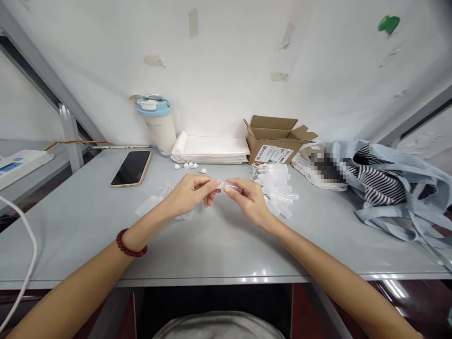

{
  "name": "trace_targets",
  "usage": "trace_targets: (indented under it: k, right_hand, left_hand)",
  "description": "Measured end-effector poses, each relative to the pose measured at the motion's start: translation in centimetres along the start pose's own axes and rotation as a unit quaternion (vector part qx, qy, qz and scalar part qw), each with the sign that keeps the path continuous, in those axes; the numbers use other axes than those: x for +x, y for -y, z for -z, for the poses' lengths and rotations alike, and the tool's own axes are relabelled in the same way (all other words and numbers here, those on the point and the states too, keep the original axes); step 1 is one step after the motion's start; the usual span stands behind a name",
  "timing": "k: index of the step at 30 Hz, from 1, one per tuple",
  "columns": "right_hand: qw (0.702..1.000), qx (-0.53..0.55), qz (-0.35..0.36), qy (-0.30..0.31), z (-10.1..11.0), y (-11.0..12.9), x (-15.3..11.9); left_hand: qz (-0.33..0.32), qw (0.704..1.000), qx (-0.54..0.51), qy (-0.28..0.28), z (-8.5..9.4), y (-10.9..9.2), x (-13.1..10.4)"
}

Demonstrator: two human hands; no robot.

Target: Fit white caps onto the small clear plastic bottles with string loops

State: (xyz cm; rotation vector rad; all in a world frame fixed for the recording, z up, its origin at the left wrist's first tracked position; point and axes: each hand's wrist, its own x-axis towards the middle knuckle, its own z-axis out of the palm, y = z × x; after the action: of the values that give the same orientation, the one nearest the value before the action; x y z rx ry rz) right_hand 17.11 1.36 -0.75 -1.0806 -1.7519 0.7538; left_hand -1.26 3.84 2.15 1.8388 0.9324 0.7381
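A small clear plastic tube (231, 186) is held level between my two hands, above the middle of the table. My left hand (192, 192) pinches its whitish left end between thumb and finger. My right hand (249, 195) is closed round the clear body, thumb on the near side. Under and behind my left wrist lie several frosted tubes (147, 205) with thin white strings, partly hidden by the arm. To the right of my right hand is a pile of similar tubes (275, 181), also strung. Several small white caps (190, 165) sit behind my left hand.
Along the wall stand a tumbler (160, 129) with a blue lid, a stack of white sheets or sleeves (215, 149) and an open cardboard box (273, 143). A phone (130, 168) lies at left, a light blue cloth bag (420, 188) at right.
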Motion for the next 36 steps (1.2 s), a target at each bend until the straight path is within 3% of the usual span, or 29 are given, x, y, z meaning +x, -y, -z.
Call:
trace_targets:
  k: [4, 8, 13, 16, 19, 22, 26, 29, 32, 34, 35, 36]
  right_hand:
    - [0.980, 0.147, -0.128, 0.047, 0.5, 0.8, 0.5]
    - [0.944, 0.243, -0.209, 0.083, 0.9, 1.1, 1.0]
    - [0.918, 0.280, -0.246, 0.135, 1.6, 0.9, 1.2]
    - [0.924, 0.263, -0.239, 0.140, 1.6, 0.7, 1.1]
    - [0.958, 0.165, -0.198, 0.128, 1.8, 0.8, 1.3]
    - [0.990, -0.046, -0.103, 0.079, 3.0, 0.7, 1.6]
    - [0.956, -0.292, -0.006, -0.012, 6.9, -0.8, 2.3]
    - [0.918, -0.395, -0.015, -0.036, 10.0, -2.8, 2.6]
    - [0.897, -0.439, -0.029, -0.035, 11.9, -4.5, 2.7]
    - [0.896, -0.440, -0.029, -0.039, 12.4, -4.9, 2.6]
    - [0.899, -0.434, -0.023, -0.048, 12.5, -4.8, 2.5]
    - [0.903, -0.426, -0.015, -0.061, 12.5, -4.7, 2.5]
  left_hand:
    - [-0.021, 0.999, 0.037, -0.009, -0.1, -0.3, -0.3]
    - [-0.043, 0.995, 0.089, -0.018, -0.4, -0.3, -0.3]
    - [-0.122, 0.981, 0.148, -0.020, -0.4, 0.2, -0.2]
    - [-0.133, 0.975, 0.175, -0.024, -0.3, 0.5, -0.1]
    - [-0.104, 0.980, 0.167, -0.019, -0.4, 0.6, 0.1]
    - [-0.063, 0.984, 0.163, -0.046, -0.6, 1.0, 0.3]
    - [-0.024, 0.979, 0.177, -0.097, -0.6, 1.9, 0.5]
    - [-0.026, 0.977, 0.174, -0.119, -0.4, 2.1, 0.9]
    - [-0.029, 0.980, 0.154, -0.123, -0.6, 1.1, 0.8]
    - [-0.034, 0.988, 0.114, -0.097, -1.4, -0.3, -0.4]
    - [-0.037, 0.994, 0.082, -0.057, -2.0, -1.1, -1.6]
    - [-0.037, 0.998, 0.045, 0.022, -2.7, -1.8, -3.2]
